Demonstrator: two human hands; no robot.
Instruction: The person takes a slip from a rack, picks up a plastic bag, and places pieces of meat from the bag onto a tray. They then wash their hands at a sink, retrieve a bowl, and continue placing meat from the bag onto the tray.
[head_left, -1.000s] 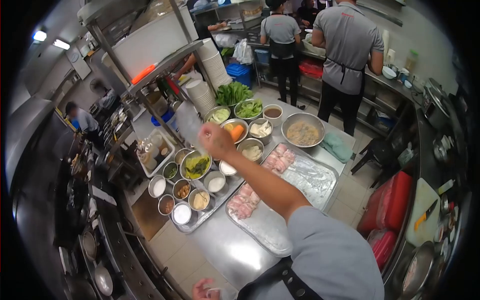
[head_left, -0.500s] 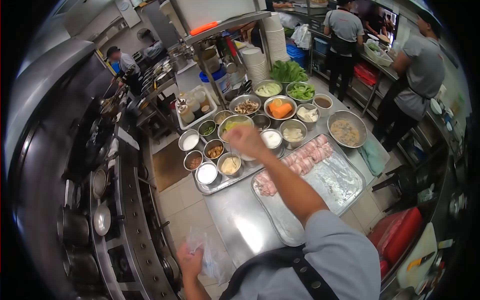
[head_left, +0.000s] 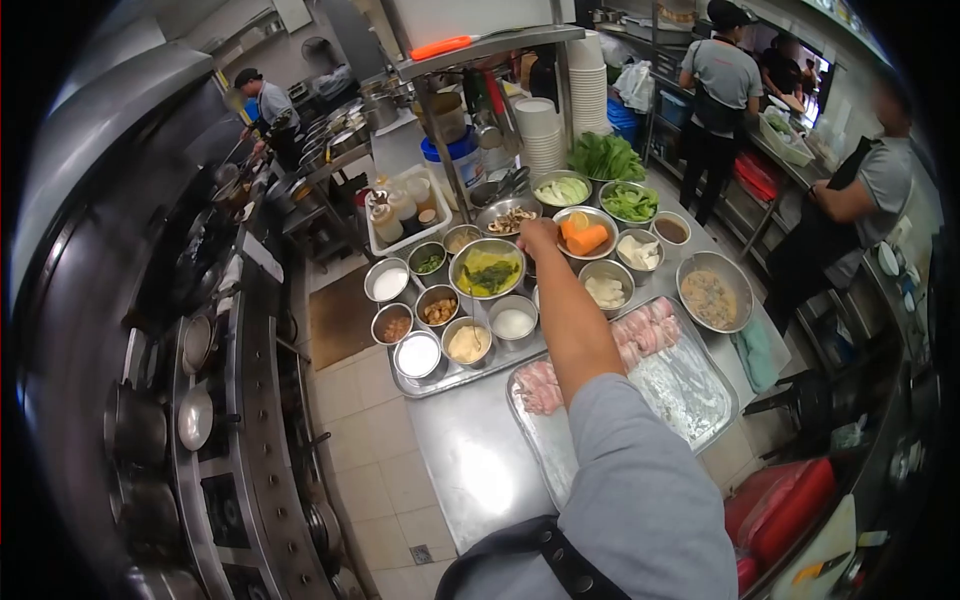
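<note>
My right hand (head_left: pixel 538 238) reaches over the bowls, its fingers pressed together beside the bowl of sliced mushrooms (head_left: pixel 512 220); what they hold, if anything, is hidden. Left of it is a bowl of yellow liquid with green leaves (head_left: pixel 488 268), and to the right a bowl with orange carrot pieces (head_left: pixel 584 238). Under my forearm, rolled slices of raw meat (head_left: pixel 645 330) lie on a metal tray (head_left: pixel 690 400). My left hand does not show.
Small metal bowls of white powder (head_left: pixel 417 355) and other ingredients stand on a near tray. A crate of squeeze bottles (head_left: pixel 405 212) sits behind them. Red container (head_left: pixel 785 505) at lower right; stoves (head_left: pixel 230 510) at left. Several co-workers stand farther off.
My right hand has moved right and farther away, from over the yellow-liquid bowl to the mushroom bowl. My left hand, with a clear plastic bag, has left the view.
</note>
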